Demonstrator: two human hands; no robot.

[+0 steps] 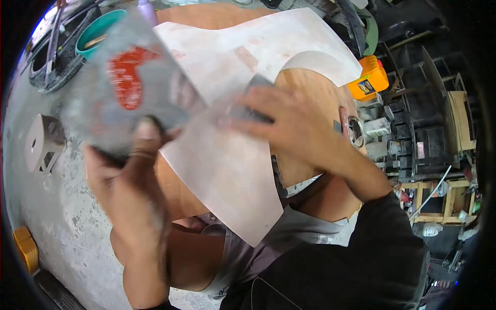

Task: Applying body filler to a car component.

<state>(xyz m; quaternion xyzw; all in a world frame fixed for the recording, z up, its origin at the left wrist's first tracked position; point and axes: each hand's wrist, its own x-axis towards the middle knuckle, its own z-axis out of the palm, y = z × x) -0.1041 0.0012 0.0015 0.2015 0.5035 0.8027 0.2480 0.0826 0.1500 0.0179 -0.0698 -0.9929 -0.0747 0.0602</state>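
Note:
My left hand (pixel 135 188) grips a grey flat plate (pixel 98 121) by its lower edge, with the thumb on top. A thick smear of red paste (pixel 125 77) lies on the plate, which is blurred by motion. Over the middle of a large pale, pinkish-white curved panel (pixel 222 165), my right hand (pixel 294 116) is closed round a dark flat spreader (pixel 261 81). Blur hides whether the spreader touches the panel or the plate. The panel rests on a round wooden tabletop (pixel 310 93) above my legs, its narrow end pointing toward me.
A teal basin (pixel 106 26) stands at the far left, beside a black tub (pixel 41 77). On the floor left is a small plastic stool (pixel 44 142). A yellow jug (pixel 369 77), an open tin (pixel 355 132) and cluttered shelves (pixel 434 113) line the right.

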